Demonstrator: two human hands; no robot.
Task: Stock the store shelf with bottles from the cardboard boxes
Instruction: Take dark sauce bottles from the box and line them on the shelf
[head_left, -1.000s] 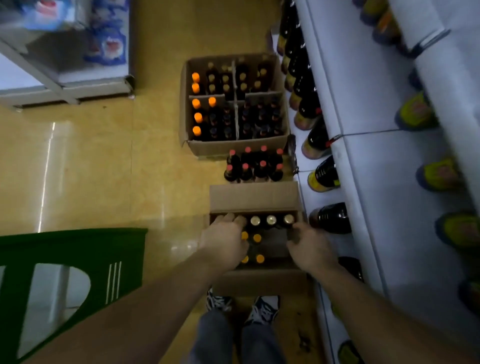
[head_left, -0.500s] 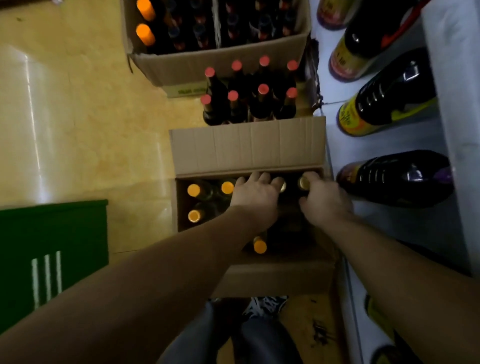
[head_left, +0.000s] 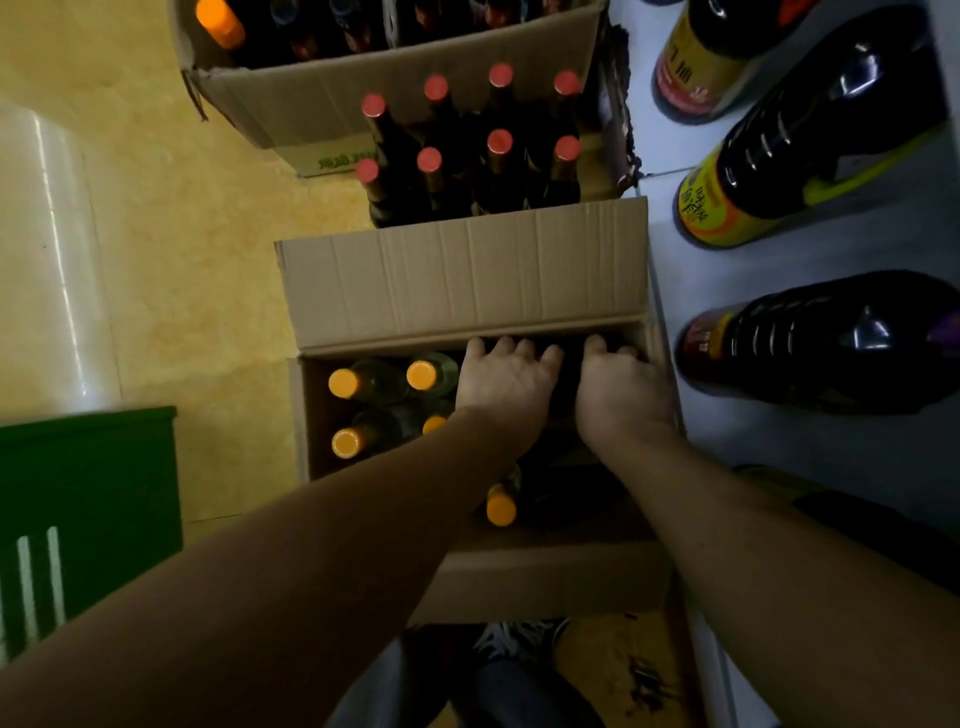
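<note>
An open cardboard box (head_left: 467, 280) stands on the floor against the shelf, its far flap folded up. Inside are dark bottles with orange caps (head_left: 421, 375), upright on the box's left side and one (head_left: 501, 509) near the front. My left hand (head_left: 506, 382) and my right hand (head_left: 621, 387) are side by side in the box's far row, fingers curled down over bottle tops. The bottles under them are hidden. The white store shelf (head_left: 779, 260) runs along the right.
Several loose red-capped bottles (head_left: 498, 143) stand on the floor just beyond the box. Behind them is a second open box (head_left: 395, 104) of bottles. Large dark jugs (head_left: 821, 343) sit on the shelf. A green crate (head_left: 88, 493) is on the left, my shoes (head_left: 519, 634) below.
My view has dropped closer to the box. Both hands moved from the box's near part to its far row and closed over the gold-capped bottle tops, which are now covered.
</note>
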